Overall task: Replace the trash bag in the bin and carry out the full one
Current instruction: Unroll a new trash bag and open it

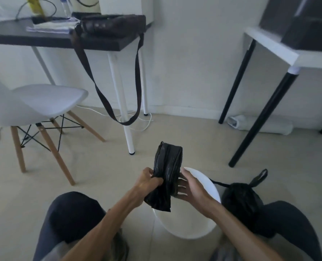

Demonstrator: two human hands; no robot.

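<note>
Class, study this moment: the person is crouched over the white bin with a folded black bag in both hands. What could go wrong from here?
1. The folded bag is still bunched between the left hand and right hand; hasty pulling might tear it.
2. The full tied bag sits close against the right knee; standing up could knock it over.
3. The white bin looks tilted, so it may roll.

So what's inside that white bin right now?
The white bin shows only bare white inner wall; no liner is fitted. Most of its inside is hidden by the folded black bag, held by the left hand and right hand.
</note>
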